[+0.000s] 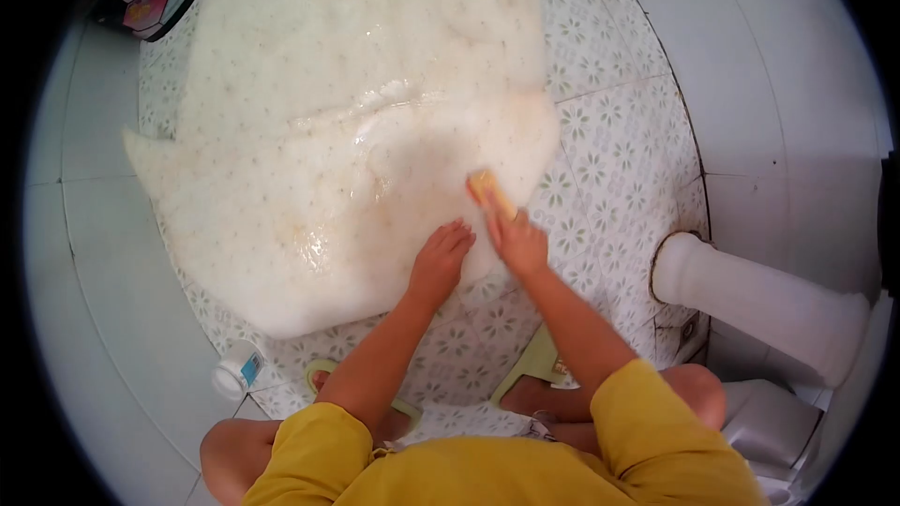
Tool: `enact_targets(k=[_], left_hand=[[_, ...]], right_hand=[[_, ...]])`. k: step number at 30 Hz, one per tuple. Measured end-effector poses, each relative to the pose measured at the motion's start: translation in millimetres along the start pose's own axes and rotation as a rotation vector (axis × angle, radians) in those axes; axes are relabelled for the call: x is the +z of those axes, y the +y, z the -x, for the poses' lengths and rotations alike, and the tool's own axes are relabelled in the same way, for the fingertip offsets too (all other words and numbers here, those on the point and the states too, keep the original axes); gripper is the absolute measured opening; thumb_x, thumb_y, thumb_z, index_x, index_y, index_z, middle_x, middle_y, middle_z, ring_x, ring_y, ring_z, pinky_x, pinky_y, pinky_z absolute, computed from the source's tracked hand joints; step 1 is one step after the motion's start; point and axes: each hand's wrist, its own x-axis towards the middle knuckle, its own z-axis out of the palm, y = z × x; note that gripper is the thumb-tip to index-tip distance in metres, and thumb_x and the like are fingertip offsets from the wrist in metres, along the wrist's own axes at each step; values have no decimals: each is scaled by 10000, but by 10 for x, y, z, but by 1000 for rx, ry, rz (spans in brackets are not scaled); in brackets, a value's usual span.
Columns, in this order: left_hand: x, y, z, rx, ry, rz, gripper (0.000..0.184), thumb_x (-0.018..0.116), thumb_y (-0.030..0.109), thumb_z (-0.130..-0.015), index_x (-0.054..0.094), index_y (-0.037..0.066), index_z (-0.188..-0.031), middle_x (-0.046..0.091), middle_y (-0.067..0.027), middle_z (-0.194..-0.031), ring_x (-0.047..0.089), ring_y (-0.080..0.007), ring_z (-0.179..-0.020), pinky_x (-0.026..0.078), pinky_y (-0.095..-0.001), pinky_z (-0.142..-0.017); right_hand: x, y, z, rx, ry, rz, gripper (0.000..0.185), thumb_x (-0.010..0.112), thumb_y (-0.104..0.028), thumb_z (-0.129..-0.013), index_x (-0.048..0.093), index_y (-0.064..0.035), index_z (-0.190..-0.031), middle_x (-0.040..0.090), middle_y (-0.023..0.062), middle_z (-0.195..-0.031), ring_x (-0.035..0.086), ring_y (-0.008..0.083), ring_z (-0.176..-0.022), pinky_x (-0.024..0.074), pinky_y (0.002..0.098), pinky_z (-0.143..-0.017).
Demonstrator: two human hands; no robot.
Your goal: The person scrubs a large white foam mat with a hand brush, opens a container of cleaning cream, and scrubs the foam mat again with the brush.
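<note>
A large white rug (281, 178), wet and dotted with small marks, lies spread over the patterned tile floor. Glossy wet patches show on its surface, and a fold runs across its middle. My right hand (520, 242) is wrapped round a yellow-orange scrubbing brush (486, 187) near the rug's right edge; the brush rests against the rug. Its bristles are mostly hidden. Just to the left, my left hand (442, 258) lies on the rug near its front edge, fingers stretched out, holding nothing.
A white container with a blue label (239, 370) stands on the floor at the lower left. A black object with a pink label (155, 2) is at the upper left. On the right are a white pedestal (750, 300) and a grey bin (771, 422). Tiled walls flank both sides.
</note>
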Motion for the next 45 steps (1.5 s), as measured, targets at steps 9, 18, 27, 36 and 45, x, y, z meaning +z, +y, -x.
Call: enact_targets(k=[9,18,27,36,45], left_hand=[[3,-8,-48,-9,-19,-9,199,634,-4,-770,686,42,-957,658,-65,-1035,587,-240,-1107,480,-344,-941],[-13,22,0,-45,-49,-10,222,622,-23,-767,696,47,-965,660,-54,-1032,586,-232,-1115,480,-342,-944],[-13,46,8,-39,-38,-27,234,611,-39,-763,695,40,-966,658,-71,-1051,583,-245,-1122,477,-349,-953],[-113,24,-51,-84,20,-229,383,719,79,-709,653,41,-1084,621,-55,-1136,544,-250,-1127,460,-349,-933],[-174,-44,25,-113,-43,-147,420,732,127,-712,642,52,-1116,617,-50,-1155,523,-239,-1159,440,-353,-954]], right_hand=[[-113,-397,6,215,-196,-110,578,469,-410,-939,259,-347,-1474,581,225,-743,608,405,-587,507,522,-556],[-267,160,-1113,472,-77,-166,505,395,-422,-964,337,-282,-1446,638,213,-754,629,396,-654,507,507,-608],[-198,-97,-488,205,-148,-55,532,481,-419,-924,337,-383,-1435,588,192,-737,631,362,-593,522,479,-535],[-272,-495,-60,118,-167,-153,517,492,-337,-927,367,-344,-1429,576,197,-713,611,367,-556,521,475,-520],[-276,-262,-1001,197,-39,-79,461,437,-380,-955,388,-337,-1412,593,204,-697,618,377,-578,507,493,-524]])
